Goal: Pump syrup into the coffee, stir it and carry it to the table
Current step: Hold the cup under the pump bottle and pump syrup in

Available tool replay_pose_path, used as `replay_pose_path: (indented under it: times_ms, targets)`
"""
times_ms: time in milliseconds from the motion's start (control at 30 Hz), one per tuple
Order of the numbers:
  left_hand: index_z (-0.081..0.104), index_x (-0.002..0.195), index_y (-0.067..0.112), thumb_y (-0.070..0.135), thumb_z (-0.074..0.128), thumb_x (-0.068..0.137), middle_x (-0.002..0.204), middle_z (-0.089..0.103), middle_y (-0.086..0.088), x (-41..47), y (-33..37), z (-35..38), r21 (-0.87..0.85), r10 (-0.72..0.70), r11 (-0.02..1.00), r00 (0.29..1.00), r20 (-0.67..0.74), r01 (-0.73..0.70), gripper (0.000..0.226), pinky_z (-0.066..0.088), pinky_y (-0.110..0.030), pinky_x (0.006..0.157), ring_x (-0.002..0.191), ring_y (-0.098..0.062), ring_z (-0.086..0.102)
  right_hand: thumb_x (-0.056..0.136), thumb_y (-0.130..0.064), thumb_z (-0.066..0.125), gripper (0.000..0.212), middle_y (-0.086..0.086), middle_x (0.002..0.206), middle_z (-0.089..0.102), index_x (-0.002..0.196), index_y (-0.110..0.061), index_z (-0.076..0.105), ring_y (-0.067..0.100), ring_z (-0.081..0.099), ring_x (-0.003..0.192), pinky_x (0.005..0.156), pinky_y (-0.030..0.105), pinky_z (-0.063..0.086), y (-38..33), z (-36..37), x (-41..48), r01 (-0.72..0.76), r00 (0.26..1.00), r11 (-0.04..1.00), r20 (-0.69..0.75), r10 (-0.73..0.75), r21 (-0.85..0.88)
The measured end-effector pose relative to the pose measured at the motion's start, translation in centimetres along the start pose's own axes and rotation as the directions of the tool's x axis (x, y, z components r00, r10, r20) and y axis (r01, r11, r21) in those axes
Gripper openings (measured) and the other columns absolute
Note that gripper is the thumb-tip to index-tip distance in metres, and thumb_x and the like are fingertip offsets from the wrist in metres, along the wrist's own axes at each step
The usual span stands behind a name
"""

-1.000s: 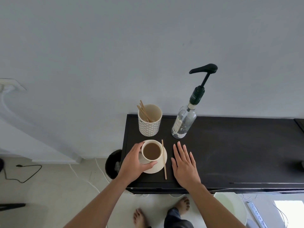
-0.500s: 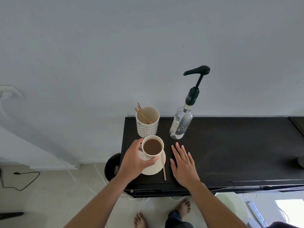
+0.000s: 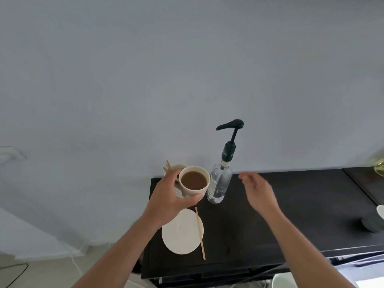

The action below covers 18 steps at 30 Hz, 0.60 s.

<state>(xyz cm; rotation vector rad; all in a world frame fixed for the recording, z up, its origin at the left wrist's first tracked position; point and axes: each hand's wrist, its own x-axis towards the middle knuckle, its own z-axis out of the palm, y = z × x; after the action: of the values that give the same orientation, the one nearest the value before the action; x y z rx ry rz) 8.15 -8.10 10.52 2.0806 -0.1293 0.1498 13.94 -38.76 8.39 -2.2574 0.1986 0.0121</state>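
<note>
My left hand grips a cream cup of brown coffee and holds it in the air above the black counter, just left of the syrup bottle. The bottle is clear glass with a dark pump head whose spout points left, over the cup. The empty cream saucer lies on the counter below the cup, with a wooden stir stick resting along its right edge. My right hand hovers above the counter to the right of the bottle, fingers loosely apart, holding nothing.
A patterned cup with several wooden sticks stands behind the coffee cup, mostly hidden. A dark round object and a white rim sit at the counter's right end. A plain wall rises behind.
My left hand has lifted the coffee cup off the saucer and up toward the pump spout. My right hand has risen off the counter and moved to the right of the bottle.
</note>
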Motion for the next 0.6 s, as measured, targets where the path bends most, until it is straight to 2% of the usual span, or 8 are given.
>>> replay_pose_path:
  times_ms: [67,133,233,333,400,500,600]
  targets:
    - [0.064,0.136,0.043,0.059,0.099,0.077,0.128,0.072,0.024,1.0,1.0,-0.4,0.002,0.003,1.0,1.0,-0.006,-0.003,0.071,0.056,-0.018,0.093,0.118,-0.002,0.07,0.119,-0.031,0.053,0.027,-0.012,0.128,0.082,0.132,-0.027,0.076,0.016,0.077,0.123,0.113,0.044,0.059,-3.2,-2.2,1.5,0.06,0.995,0.992,-0.082,-0.051,0.114]
    - [0.064,0.137,0.04,0.062,0.098,0.076,0.129,0.072,0.022,2.1,2.2,-0.6,0.011,0.012,1.0,1.0,-0.014,-0.012,0.074,0.058,-0.022,0.094,0.117,-0.005,0.071,0.119,-0.039,0.05,0.029,-0.013,0.124,0.082,0.13,-0.027,0.074,0.011,0.079,0.117,0.114,0.054,0.061,-6.6,-4.1,2.6,0.127,0.987,0.97,-0.127,-0.102,0.207]
    - [0.063,0.132,0.043,0.058,0.099,0.077,0.127,0.072,0.021,3.6,4.2,-0.9,0.031,0.04,0.999,0.999,-0.021,-0.04,0.068,0.057,-0.019,0.091,0.114,-0.004,0.071,0.111,-0.058,0.047,0.045,-0.014,0.123,0.082,0.13,-0.029,0.074,0.007,0.079,0.116,0.114,0.054,0.06,-12.2,-6.1,3.0,0.199,0.978,0.95,-0.116,-0.175,0.242]
    - [0.064,0.131,0.042,0.059,0.098,0.078,0.124,0.073,0.022,4.9,5.9,-1.1,0.037,0.063,0.997,0.997,-0.036,-0.062,0.066,0.054,-0.014,0.086,0.11,-0.004,0.072,0.101,-0.074,0.042,0.06,-0.014,0.123,0.082,0.129,-0.032,0.075,0.013,0.078,0.12,0.114,0.054,0.059,-16.2,-6.6,2.8,0.219,0.976,0.955,-0.044,-0.215,0.2]
    - [0.065,0.135,0.039,0.064,0.096,0.078,0.125,0.073,0.023,5.7,6.6,-1.3,0.047,0.073,0.996,0.996,-0.048,-0.071,0.069,0.055,-0.015,0.086,0.11,-0.006,0.073,0.11,-0.071,0.042,0.056,-0.013,0.122,0.084,0.13,-0.03,0.076,0.012,0.081,0.114,0.11,0.048,0.061,-17.7,-6.4,2.7,0.237,0.971,0.955,-0.008,-0.239,0.18]
    - [0.067,0.135,0.038,0.062,0.096,0.079,0.124,0.074,0.022,6.7,7.8,-1.5,0.056,0.093,0.994,0.994,-0.057,-0.09,0.068,0.054,-0.013,0.084,0.109,-0.005,0.073,0.119,-0.056,0.042,0.048,-0.012,0.119,0.085,0.127,-0.025,0.078,0.005,0.085,0.099,0.094,0.036,0.06,-19.0,-6.1,2.5,0.257,0.966,0.958,-0.001,-0.259,0.124]
    - [0.069,0.131,0.038,0.06,0.097,0.078,0.121,0.075,0.02,7.5,9.0,-1.9,0.048,0.106,0.993,0.992,-0.061,-0.103,0.064,0.055,-0.015,0.083,0.106,-0.005,0.074,0.121,-0.045,0.044,0.043,-0.012,0.114,0.086,0.116,-0.025,0.081,0.01,0.084,0.093,0.085,0.035,0.06,-19.1,-5.5,2.6,0.261,0.965,0.963,0.001,-0.262,0.068]
